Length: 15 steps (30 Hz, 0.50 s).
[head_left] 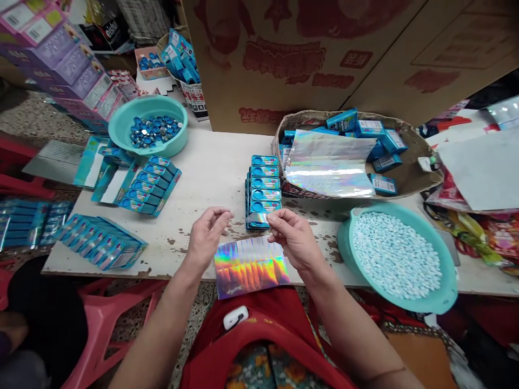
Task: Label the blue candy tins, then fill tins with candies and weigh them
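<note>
My right hand (295, 237) pinches a small clear, shiny sticker (258, 218) between thumb and fingertips, over the near end of a column of small blue tins (265, 183) with printed lids. My left hand (207, 235) hovers to the left of the tins, thumb and forefinger pressed together, with nothing visible in them. Below both hands, at the table's front edge, lies a rainbow-shiny sticker sheet (251, 267) marked off in strips. Whether the sticker touches the nearest tin, I cannot tell.
Right of me stands a turquoise basin (344, 237) of pale blue candies. Behind it, a cut carton (421, 181) holds blue boxes and a silvery sheet (330, 162). Display boxes (150, 186) of tins and another basin (178, 138) with small blue pieces are at left.
</note>
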### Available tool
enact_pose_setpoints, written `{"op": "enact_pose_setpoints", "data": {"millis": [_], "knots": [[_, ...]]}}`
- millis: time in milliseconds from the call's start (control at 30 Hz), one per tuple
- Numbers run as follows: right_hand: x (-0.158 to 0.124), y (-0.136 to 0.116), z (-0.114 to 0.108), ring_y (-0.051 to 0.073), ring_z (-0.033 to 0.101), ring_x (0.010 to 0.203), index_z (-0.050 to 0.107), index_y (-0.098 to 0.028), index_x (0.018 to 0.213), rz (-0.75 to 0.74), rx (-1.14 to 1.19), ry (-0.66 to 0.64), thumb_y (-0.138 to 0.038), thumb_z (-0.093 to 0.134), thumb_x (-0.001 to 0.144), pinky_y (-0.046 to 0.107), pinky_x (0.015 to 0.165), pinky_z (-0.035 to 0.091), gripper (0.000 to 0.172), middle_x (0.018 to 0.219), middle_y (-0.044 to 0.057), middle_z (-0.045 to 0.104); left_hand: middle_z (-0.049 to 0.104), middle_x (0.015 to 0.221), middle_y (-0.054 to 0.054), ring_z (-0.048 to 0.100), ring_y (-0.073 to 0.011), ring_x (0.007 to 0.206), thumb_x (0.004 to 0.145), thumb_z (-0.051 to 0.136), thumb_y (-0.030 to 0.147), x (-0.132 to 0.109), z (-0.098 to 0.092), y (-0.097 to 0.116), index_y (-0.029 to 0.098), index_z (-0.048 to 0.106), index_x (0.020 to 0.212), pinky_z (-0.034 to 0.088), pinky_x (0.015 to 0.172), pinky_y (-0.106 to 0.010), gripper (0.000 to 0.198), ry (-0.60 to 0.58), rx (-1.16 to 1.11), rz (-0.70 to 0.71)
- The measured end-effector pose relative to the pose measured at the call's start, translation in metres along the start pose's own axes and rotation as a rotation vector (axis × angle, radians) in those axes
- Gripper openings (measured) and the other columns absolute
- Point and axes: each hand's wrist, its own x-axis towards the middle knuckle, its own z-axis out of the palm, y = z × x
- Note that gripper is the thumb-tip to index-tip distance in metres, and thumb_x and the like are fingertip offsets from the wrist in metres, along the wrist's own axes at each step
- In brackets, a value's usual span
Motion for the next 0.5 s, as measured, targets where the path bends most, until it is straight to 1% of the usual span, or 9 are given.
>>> {"op": "enact_pose_setpoints", "data": {"millis": [67,100,133,167,200,267,367,433,500], "knots": [[-0.002,0.001,0.001,0.006,0.040,0.048,0.061,-0.017,0.070,0.011,0.014,-0.015,-0.039,0.082,0.059,0.018,0.046,0.047,0.033,0.057,-0.006,0.047,0.064,0.095,-0.010,0.059,-0.0143,0.071,0.081,0.047,0.058,-0.009,0.005,-0.006,0.015,0.058,0.100,0.045,0.052,-0.023,0.049,-0.196,-0.296,-0.186],[-0.003,0.002,0.001,0.006,0.040,0.048,0.061,-0.017,0.070,0.012,0.016,-0.015,-0.039,0.082,0.059,0.017,0.046,0.047,0.033,0.057,-0.006,0.048,0.064,0.095,-0.011,0.059,-0.0141,0.070,0.080,0.047,0.060,-0.013,0.009,-0.008,0.014,0.058,0.102,0.043,0.049,-0.022,0.052,-0.268,-0.394,-0.237],[-0.004,0.004,0.001,0.006,0.040,0.048,0.061,-0.017,0.070,0.013,0.015,-0.016,-0.039,0.082,0.060,0.017,0.046,0.047,0.032,0.057,-0.005,0.048,0.064,0.094,-0.011,0.058,-0.0137,0.069,0.078,0.051,0.059,-0.017,0.013,-0.010,0.014,0.058,0.102,0.042,0.047,-0.021,0.052,-0.309,-0.448,-0.260],[-0.005,0.005,0.002,0.006,0.041,0.048,0.061,-0.017,0.071,0.013,0.012,-0.017,-0.039,0.082,0.060,0.017,0.046,0.048,0.032,0.058,-0.005,0.049,0.063,0.090,-0.010,0.058,-0.0129,0.067,0.075,0.057,0.056,-0.020,0.016,-0.010,0.014,0.059,0.101,0.041,0.047,-0.020,0.050,-0.312,-0.465,-0.260],[-0.005,0.006,0.002,0.006,0.041,0.048,0.061,-0.017,0.071,0.014,0.008,-0.020,-0.039,0.082,0.060,0.018,0.046,0.048,0.032,0.058,-0.005,0.049,0.063,0.085,-0.008,0.057,-0.0118,0.066,0.073,0.063,0.050,-0.022,0.020,-0.010,0.014,0.060,0.100,0.041,0.047,-0.019,0.045,-0.285,-0.453,-0.249],[-0.006,0.010,0.002,0.006,0.042,0.048,0.061,-0.017,0.072,0.021,0.001,-0.024,-0.039,0.082,0.061,0.018,0.047,0.048,0.032,0.059,-0.005,0.050,0.061,0.072,-0.003,0.053,-0.0092,0.059,0.070,0.069,0.041,-0.023,0.024,-0.008,0.014,0.062,0.090,0.040,0.048,-0.019,0.035,-0.198,-0.382,-0.216],[-0.007,0.014,0.002,0.006,0.043,0.049,0.061,-0.017,0.071,0.026,-0.004,-0.020,-0.039,0.081,0.061,0.018,0.046,0.048,0.032,0.061,-0.004,0.052,0.057,0.062,0.000,0.048,-0.0069,0.051,0.071,0.067,0.039,-0.019,0.026,-0.007,0.014,0.063,0.079,0.039,0.048,-0.019,0.027,-0.117,-0.281,-0.153],[-0.007,0.016,0.001,0.006,0.043,0.049,0.061,-0.017,0.071,0.027,-0.009,-0.019,-0.040,0.081,0.061,0.018,0.046,0.048,0.032,0.060,-0.004,0.051,0.057,0.061,0.001,0.047,-0.0072,0.050,0.073,0.065,0.040,-0.017,0.024,-0.009,0.014,0.063,0.078,0.039,0.048,-0.020,0.026,-0.113,-0.218,-0.107],[-0.006,0.017,-0.001,0.006,0.042,0.048,0.061,-0.017,0.070,0.032,-0.012,-0.013,-0.040,0.081,0.060,0.018,0.046,0.048,0.032,0.058,-0.005,0.050,0.059,0.063,0.000,0.050,-0.0093,0.054,0.076,0.063,0.041,-0.017,0.022,-0.013,0.016,0.064,0.078,0.041,0.051,-0.022,0.025,-0.098,-0.087,-0.013]]}}
